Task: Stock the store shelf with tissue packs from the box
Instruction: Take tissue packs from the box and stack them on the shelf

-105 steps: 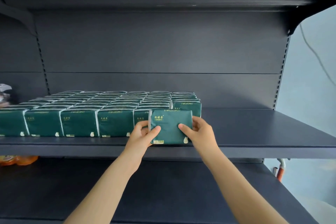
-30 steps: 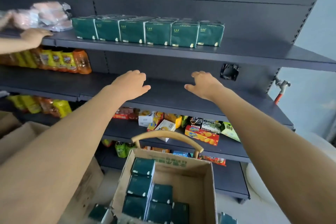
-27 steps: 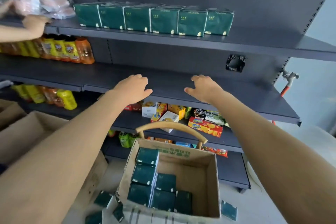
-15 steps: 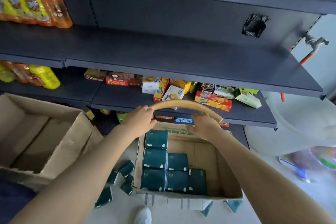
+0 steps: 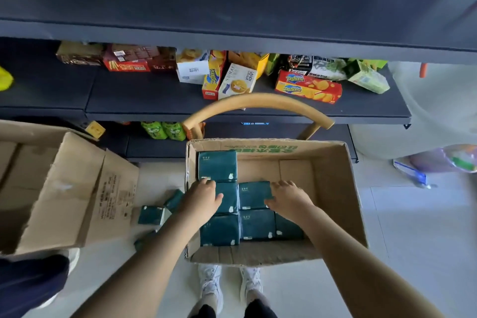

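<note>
**Asker:** What was cut off or hard to read?

**Watcher:** The dark grey metal shelving (image 5: 232, 31) ran out of view at the top and at both sides. The big open brown cardboard carton (image 5: 64, 188) on the left was cropped by the edge. A dark blue shape (image 5: 25, 284) in the lower-left corner was too blurred to name.

**Asker:** And the room?

**Watcher:** There was a pale tiled floor (image 5: 413, 240). Coloured snack boxes (image 5: 308, 86) lay jumbled on a lower shelf. The smaller open cardboard box (image 5: 333, 188) stood before the shelving, just ahead of a pair of white sneakers (image 5: 210, 284). A curved tan wooden chair back (image 5: 258, 102) arched behind its far wall. Whether the box sat on a seat or on the floor, I couldn't tell.

**Asker:** Where were the packs?

**Watcher:** Six dark green plastic-wrapped tissue packs (image 5: 217, 165) lay flat in the box's left and near part, the near-right one half hidden by a forearm. A few loose green packs (image 5: 152, 215) lay on the floor between the two cartons.

**Asker:** The hands?

**Watcher:** Both reached into the box, palms down. The left hand (image 5: 201, 199) rested on the middle pack of the left column with the thumb splayed across it. I couldn't tell whether its fingertips hooked the far edge. The right hand (image 5: 289, 199) had its fingers spread and slack, gripping nothing, with the thumb touching the neighbouring pack.
</note>
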`<action>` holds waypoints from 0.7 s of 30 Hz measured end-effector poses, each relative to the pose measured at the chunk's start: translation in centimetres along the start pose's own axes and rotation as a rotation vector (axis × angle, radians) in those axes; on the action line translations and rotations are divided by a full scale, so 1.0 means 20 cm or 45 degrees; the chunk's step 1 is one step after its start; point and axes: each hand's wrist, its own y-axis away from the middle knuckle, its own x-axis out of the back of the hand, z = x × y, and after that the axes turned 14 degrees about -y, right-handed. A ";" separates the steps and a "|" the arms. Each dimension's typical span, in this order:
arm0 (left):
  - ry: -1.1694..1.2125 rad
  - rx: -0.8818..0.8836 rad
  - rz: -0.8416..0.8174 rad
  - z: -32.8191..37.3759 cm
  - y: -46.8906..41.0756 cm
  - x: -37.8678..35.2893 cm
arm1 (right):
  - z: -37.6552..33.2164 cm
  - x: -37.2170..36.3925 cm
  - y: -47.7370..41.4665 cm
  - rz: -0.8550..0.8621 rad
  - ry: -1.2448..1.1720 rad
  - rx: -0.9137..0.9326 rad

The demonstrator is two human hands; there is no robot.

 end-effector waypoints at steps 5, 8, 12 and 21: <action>0.107 0.243 -0.034 0.04 -0.13 -0.20 | 0.15 -0.14 -0.17 -0.083 -0.135 -0.080; 0.424 0.543 -0.053 0.05 -0.22 -0.25 | 0.23 -0.21 -0.25 -0.136 -0.163 -0.109; 1.353 1.029 -0.109 0.06 -0.36 -0.33 | 0.30 -0.29 -0.34 -0.158 -0.215 -0.100; 2.374 1.459 -0.069 0.12 -0.48 -0.30 | 0.39 -0.34 -0.44 -0.144 -0.353 -0.101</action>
